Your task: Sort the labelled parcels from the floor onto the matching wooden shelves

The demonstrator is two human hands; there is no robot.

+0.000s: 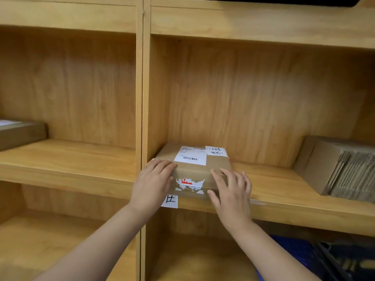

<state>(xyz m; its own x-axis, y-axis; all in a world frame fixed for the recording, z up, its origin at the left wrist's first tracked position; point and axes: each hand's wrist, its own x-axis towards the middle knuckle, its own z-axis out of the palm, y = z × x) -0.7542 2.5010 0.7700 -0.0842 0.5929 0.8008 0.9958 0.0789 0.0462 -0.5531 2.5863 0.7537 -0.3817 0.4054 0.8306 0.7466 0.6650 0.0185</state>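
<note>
Two bare forearms reach up from the bottom of the view. The left hand point(152, 180) lies flat with fingers spread over the near left corner of the parcel point(194, 169), palm against the cardboard. The right hand point(231, 189) does the same at the near right corner, fingers fanned over the top edge and thumb down the front face. Neither hand wraps the box; both simply press against it. The parcel sits on the middle shelf point(274, 191) of the right-hand bay, tucked against the upright divider point(142, 98) at the left end, near its front edge. A torn red and white sticker point(189, 184) marks the front face. Just below, a handwritten paper tag point(170, 200) hangs on the shelf lip. On top, a white shipping label point(190, 156) with a barcode, and beside it a handwritten slip point(216, 152). Further right on the same shelf, well apart, lies a stack of flattened cartons point(341, 169). Over in the left bay, a flat box point(20, 132) rests at the frame edge. Low right, something blue point(294, 250), blurred.
</note>
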